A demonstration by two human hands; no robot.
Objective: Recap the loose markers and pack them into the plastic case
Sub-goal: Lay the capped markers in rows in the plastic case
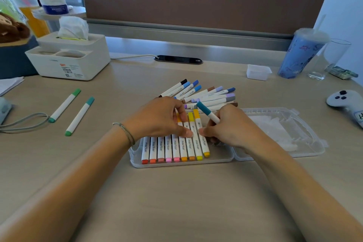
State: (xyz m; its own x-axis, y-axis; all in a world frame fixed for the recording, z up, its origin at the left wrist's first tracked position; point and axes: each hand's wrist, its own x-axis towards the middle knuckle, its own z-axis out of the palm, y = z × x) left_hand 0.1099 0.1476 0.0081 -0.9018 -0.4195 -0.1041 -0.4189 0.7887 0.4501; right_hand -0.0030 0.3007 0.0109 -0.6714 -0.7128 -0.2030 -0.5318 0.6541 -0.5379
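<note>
A clear plastic case (135,160) lies open at the desk's middle, with its lid (306,124) folded out to the right. Several capped markers (174,149) in red, orange, pink and yellow lie side by side in it. My left hand (157,118) rests on that row, fingers and thumb touching the yellow ones. My right hand (229,125) holds a teal-capped marker (207,112) tilted up over the case's right end. A fan of blue, purple, brown and black markers (204,94) lies just behind the case. Two green-capped markers (64,105) (79,117) lie apart at the left.
A white tissue box organiser (74,59) stands at the back left, with drinks behind it. At the back right are a small plastic tub (258,72), a blue cup (300,55) and a glass (332,59). A white controller (345,102) lies at the right edge. A grey strap (23,122) is at the left.
</note>
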